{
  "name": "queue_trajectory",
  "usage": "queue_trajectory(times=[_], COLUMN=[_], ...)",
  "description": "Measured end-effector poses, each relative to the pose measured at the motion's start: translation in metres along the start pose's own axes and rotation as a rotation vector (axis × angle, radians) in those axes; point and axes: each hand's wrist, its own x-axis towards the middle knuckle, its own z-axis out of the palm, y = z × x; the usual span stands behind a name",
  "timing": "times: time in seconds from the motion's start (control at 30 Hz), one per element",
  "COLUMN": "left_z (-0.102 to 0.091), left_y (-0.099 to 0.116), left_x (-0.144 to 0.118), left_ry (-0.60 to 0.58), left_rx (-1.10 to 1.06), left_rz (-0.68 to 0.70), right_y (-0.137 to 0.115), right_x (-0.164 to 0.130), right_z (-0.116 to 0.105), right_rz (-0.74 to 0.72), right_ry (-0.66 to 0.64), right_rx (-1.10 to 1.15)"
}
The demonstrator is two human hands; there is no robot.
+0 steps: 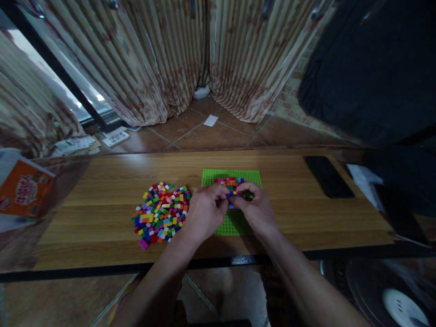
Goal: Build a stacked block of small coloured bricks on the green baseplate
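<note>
A green studded baseplate (235, 225) lies on the wooden table. Several rows of small coloured bricks (230, 181) sit on its middle. My left hand (207, 204) is over the plate's left side, its thumb and fingers pinched at the bricks. From the right, my right hand (257, 206) reaches in, its thumb and forefinger closed close to the same spot. Whatever lies between the fingertips of either hand is too small and covered to make out. Left of my left hand spreads a heap of loose multicoloured bricks (161, 213).
A black phone-like slab (329, 176) lies toward the right end of the wooden table (286, 181). An orange-labelled plastic tub (25, 190) stands at the left. Curtains (163, 59) hang beyond the table, and a dark cloth-covered shape (371, 68) rises at the far right.
</note>
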Motion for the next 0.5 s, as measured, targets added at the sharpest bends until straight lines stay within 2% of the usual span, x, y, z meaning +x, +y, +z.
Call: queue_trajectory(times=[0.5], left_z=[0.0038], left_y=[0.0013], left_x=[-0.0013], left_ry=[0.031], left_rx=[-0.017], left_rz=[-0.036], right_y=[0.0001], right_x=[-0.0008], right_z=[0.0028], right_rz=[-0.016], right_ry=[0.023], right_rx=[-0.016])
